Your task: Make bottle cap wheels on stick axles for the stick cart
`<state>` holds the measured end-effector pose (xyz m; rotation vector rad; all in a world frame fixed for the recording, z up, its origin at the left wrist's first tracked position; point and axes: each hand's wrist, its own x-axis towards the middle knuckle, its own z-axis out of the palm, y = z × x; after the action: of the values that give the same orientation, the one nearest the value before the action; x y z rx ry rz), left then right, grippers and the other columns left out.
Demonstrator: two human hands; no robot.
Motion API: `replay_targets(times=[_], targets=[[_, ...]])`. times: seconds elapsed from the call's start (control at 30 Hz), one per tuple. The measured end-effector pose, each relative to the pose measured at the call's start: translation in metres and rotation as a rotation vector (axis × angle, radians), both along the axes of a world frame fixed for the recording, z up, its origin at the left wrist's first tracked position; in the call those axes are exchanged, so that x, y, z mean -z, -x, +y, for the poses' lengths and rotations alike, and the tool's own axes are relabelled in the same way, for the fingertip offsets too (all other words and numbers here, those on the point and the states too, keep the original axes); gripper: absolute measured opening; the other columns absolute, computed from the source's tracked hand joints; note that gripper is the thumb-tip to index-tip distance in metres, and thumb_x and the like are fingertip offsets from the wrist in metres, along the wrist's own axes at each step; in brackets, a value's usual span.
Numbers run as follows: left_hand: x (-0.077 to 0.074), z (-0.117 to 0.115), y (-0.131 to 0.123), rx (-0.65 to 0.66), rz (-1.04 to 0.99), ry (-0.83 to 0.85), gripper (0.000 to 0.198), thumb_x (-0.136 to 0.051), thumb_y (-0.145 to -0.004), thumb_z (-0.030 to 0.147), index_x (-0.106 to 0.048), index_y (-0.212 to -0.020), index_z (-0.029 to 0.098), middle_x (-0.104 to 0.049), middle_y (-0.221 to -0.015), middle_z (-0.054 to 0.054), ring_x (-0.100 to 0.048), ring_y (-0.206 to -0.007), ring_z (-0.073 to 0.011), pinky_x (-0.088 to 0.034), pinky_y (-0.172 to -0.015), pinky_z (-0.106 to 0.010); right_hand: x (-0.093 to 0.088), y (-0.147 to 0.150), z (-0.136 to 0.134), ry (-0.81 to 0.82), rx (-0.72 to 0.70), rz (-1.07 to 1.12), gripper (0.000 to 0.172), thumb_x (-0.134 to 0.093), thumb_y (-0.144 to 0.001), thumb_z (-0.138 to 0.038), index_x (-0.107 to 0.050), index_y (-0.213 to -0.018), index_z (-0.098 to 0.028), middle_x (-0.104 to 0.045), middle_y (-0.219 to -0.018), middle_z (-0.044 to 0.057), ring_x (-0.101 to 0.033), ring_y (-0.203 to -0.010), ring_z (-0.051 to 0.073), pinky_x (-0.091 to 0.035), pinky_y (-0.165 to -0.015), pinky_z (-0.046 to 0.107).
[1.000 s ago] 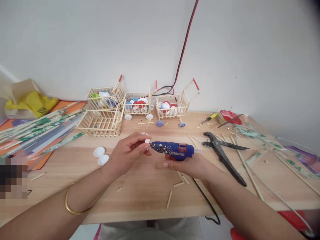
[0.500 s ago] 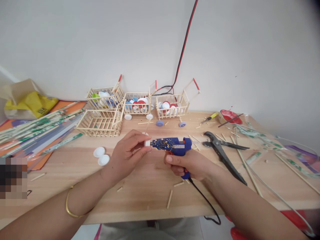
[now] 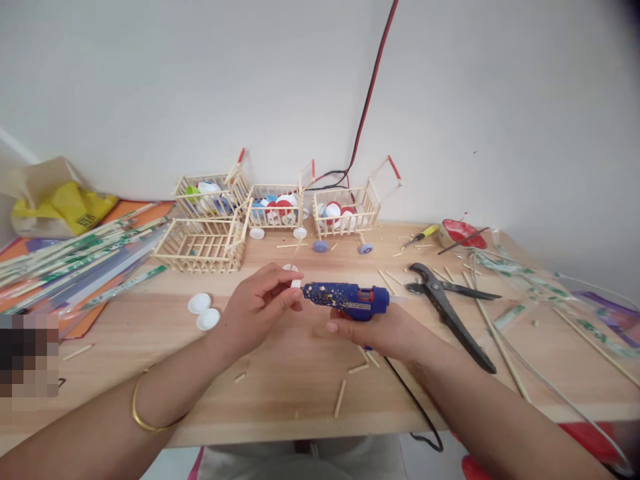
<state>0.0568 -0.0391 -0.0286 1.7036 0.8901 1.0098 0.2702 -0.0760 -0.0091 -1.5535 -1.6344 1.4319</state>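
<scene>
My left hand (image 3: 260,303) pinches a small white bottle cap (image 3: 296,285) between thumb and fingers. Just beyond those fingers a thin wooden stick (image 3: 297,252) slants up from another white cap (image 3: 290,267); whether they join the held cap I cannot tell. My right hand (image 3: 373,330) is wrapped round the handle of a blue glue gun (image 3: 333,295) speckled with bits of debris. Its nozzle points left, at or very close to the held cap. Two loose white caps (image 3: 204,312) lie left of my left hand.
Small stick-built carts (image 3: 273,207), some filled with bottle caps, stand along the wall beside an unfilled stick basket (image 3: 200,247). Black pliers (image 3: 445,307), a yellow-handled cutter (image 3: 423,233) and a red bowl (image 3: 463,233) lie right. Bundled sticks (image 3: 75,257) cover the left side.
The glue gun has tilted in my right hand, its rear shifting slightly right and its handle now mostly hidden. The cap in my left hand has turned a little.
</scene>
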Motion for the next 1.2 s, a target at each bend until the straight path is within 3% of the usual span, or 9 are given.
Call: replay_targets(times=[0.3, 0.43, 0.57, 0.7, 0.9, 1.03, 1.2], targets=[[-0.006, 0.0, -0.005, -0.022, -0.092, 0.248, 0.026, -0.063, -0.08, 0.037, -0.069, -0.092, 0.016, -0.06, -0.076, -0.001, -0.062, -0.056, -0.0099, -0.058, -0.057, -0.025, 0.006, -0.002, -0.002, -0.145, -0.022, 0.016, 0.029, -0.073, -0.069, -0.041, -0.06, -0.077, -0.017, -0.059, -0.069, -0.002, -0.052, -0.061, 0.01, -0.042, -0.056, 0.022], [-0.005, 0.0, -0.005, -0.003, -0.111, 0.272, 0.025, -0.063, -0.08, 0.038, -0.069, -0.091, 0.016, -0.059, -0.082, -0.001, -0.062, -0.057, -0.0095, -0.058, -0.057, -0.025, 0.005, -0.002, -0.002, -0.138, -0.024, -0.003, 0.029, -0.073, -0.068, -0.041, -0.06, -0.077, -0.018, -0.059, -0.067, -0.002, -0.051, -0.06, 0.011, -0.041, -0.056, 0.023], [0.0, 0.001, -0.003, 0.008, -0.123, 0.186, 0.023, -0.064, -0.08, 0.031, -0.067, -0.099, 0.018, -0.058, -0.092, -0.003, -0.065, -0.065, -0.0113, -0.058, -0.065, -0.028, -0.001, 0.001, 0.0, -0.076, 0.016, -0.016, 0.031, -0.075, -0.064, -0.042, -0.056, -0.068, -0.018, -0.055, -0.063, -0.003, -0.049, -0.057, 0.01, -0.039, -0.053, 0.022], [0.004, 0.001, -0.002, -0.009, -0.102, 0.014, 0.023, -0.064, -0.081, 0.027, -0.066, -0.103, 0.02, -0.056, -0.09, -0.003, -0.063, -0.075, -0.0134, -0.055, -0.07, -0.03, -0.002, 0.001, 0.001, 0.018, 0.006, -0.003, 0.036, -0.073, -0.065, -0.049, -0.056, -0.066, -0.018, -0.049, -0.054, -0.005, -0.042, -0.049, 0.008, -0.033, -0.046, 0.021], [0.002, 0.003, 0.0, -0.061, 0.016, -0.208, 0.02, -0.065, -0.08, 0.025, -0.066, -0.1, 0.021, -0.059, -0.086, -0.004, -0.056, -0.081, -0.0151, -0.049, -0.072, -0.029, 0.011, -0.001, 0.0, 0.171, -0.014, 0.333, 0.042, -0.071, -0.068, -0.054, -0.05, -0.067, -0.017, -0.041, -0.047, -0.008, -0.036, -0.041, 0.005, -0.028, -0.041, 0.02], [0.004, 0.003, 0.001, -0.031, -0.03, -0.082, 0.022, -0.064, -0.081, 0.028, -0.066, -0.102, 0.02, -0.058, -0.09, -0.004, -0.06, -0.078, -0.0147, -0.052, -0.07, -0.029, 0.013, -0.002, 0.0, 0.209, -0.013, 0.385, 0.041, -0.071, -0.069, -0.052, -0.05, -0.068, -0.017, -0.04, -0.047, -0.009, -0.035, -0.041, 0.005, -0.027, -0.041, 0.019], [0.003, 0.002, -0.002, 0.019, -0.066, 0.121, 0.022, -0.06, -0.083, 0.033, -0.066, -0.099, 0.019, -0.057, -0.09, -0.003, -0.065, -0.064, -0.0112, -0.056, -0.063, -0.027, 0.007, -0.002, 0.0, 0.093, 0.008, 0.103, 0.04, -0.071, -0.068, -0.053, -0.055, -0.07, -0.017, -0.045, -0.05, -0.006, -0.039, -0.045, 0.007, -0.03, -0.043, 0.02]])
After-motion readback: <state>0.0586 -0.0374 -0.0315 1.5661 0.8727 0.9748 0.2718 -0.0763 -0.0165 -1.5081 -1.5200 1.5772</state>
